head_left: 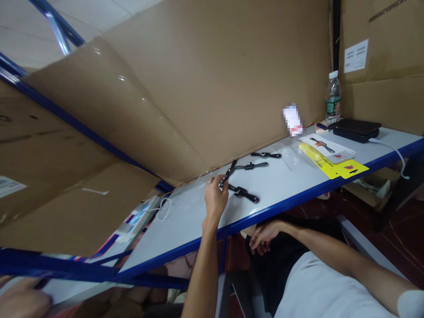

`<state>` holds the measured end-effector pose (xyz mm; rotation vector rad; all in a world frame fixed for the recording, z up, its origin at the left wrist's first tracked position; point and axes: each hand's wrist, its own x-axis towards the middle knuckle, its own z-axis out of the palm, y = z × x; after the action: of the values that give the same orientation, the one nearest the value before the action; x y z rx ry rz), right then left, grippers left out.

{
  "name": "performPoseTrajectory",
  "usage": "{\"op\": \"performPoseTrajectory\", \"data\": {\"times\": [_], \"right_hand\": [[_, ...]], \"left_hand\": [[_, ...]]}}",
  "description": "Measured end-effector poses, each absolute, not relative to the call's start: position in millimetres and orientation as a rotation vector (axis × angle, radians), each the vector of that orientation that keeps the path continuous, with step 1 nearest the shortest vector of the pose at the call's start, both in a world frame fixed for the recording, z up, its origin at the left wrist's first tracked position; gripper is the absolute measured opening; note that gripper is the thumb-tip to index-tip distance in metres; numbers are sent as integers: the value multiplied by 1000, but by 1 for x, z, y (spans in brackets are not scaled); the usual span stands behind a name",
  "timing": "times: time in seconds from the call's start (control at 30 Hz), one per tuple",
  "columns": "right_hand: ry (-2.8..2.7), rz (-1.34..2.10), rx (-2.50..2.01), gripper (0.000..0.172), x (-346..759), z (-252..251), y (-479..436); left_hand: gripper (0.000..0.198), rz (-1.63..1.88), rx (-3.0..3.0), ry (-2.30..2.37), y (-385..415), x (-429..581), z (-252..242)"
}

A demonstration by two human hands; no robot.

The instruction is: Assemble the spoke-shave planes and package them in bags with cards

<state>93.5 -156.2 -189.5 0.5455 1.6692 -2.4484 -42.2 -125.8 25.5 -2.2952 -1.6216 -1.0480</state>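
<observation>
Blue-edged and white, the table [182,221] runs under a tall cardboard panel [225,88]. Nearest, the right hand [266,236] rests at the lap, fingers loosely curled, holding nothing visible. Farther, the left hand [216,194] grips a black two-handled tool [229,171], one of four. Just right lies a second tool [243,193]; beyond lie a third tool [251,166] and a fourth tool [266,155]. One in hand, three loose, none packed: handling seems under way. Far right are yellow packaging [351,172], its pieces hard to count, one white picture card [326,147] and one bottle [333,101].
</observation>
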Motion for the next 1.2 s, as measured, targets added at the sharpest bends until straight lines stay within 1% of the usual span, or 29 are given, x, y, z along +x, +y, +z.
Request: {"op": "performPoseTrajectory", "data": {"times": [0.27, 0.53, 0.73, 0.83, 0.9, 0.97, 1.0, 1.03, 1.1, 1.13, 1.17, 1.2], "right_hand": [[1673, -2452, 524, 40, 96, -186, -157], [1695, -2468, 495, 49, 95, -188, -157], [1702, -2475, 441, 53, 94, -195, -154], [1680, -2465, 510, 48, 95, -188, -158], [1710, -2423, 569, 37, 95, -180, -162], [1832, -2249, 678, 21, 92, -171, -169], [1938, -2072, 750, 16, 89, -167, -174], [2061, -1833, 822, 17, 85, -163, -180], [2300, -1304, 904, 26, 77, -156, -194], [2397, -1104, 905, 29, 72, -152, -202], [2478, -996, 879, 30, 68, -148, -211], [2538, -972, 825, 29, 66, -144, -219]], "left_hand": [[26, -1034, -2287, -1762, -130, -55, 11], [38, -872, -2324, -1752, -136, -52, 0], [53, -524, -2484, -1755, -136, -44, -18], [51, -424, -2485, -1767, -135, -40, -24], [51, -406, -2469, -1774, -134, -39, -25], [52, -413, -2442, -1789, -134, -37, -24], [53, -422, -2428, -1798, -135, -36, -23], [52, -431, -2416, -1803, -135, -34, -21], [51, -440, -2398, -1808, -138, -31, -19], [51, -440, -2389, -1810, -140, -28, -18], [52, -443, -2378, -1811, -142, -26, -16], [53, -452, -2364, -1812, -144, -24, -15]]}}
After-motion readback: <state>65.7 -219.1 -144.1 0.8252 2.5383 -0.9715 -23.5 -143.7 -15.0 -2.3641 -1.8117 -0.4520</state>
